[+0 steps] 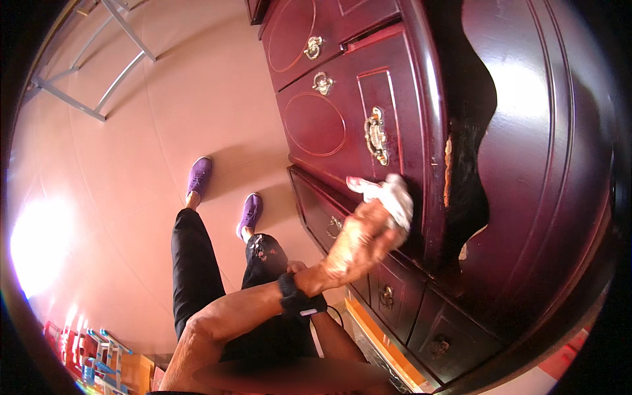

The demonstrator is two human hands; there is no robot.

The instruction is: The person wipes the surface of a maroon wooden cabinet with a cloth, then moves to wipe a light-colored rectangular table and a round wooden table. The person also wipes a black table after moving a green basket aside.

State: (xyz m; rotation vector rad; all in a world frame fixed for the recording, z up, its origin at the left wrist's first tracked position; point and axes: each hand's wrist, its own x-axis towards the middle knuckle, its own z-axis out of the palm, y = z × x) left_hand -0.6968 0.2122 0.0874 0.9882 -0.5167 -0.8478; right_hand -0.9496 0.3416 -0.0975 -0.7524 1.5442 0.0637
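Observation:
My left hand (363,242) is shut on a crumpled white cloth (397,200) and reaches across to the front of a dark red wooden cabinet (414,98). Cloth and hand are somewhat blurred, just below an ornate metal drawer handle (376,136). A black band (291,294) is on the left wrist. Most of my right hand (296,266) lies hidden behind the left forearm, near my knee; only a small part shows, so its grip is unclear.
Round metal pulls (323,83) stick out from the cabinet doors. Lower drawers (395,296) run along its base. A grey metal frame (123,29) stands on the tiled floor at upper left; a small blue and white ladder (106,360) is at lower left.

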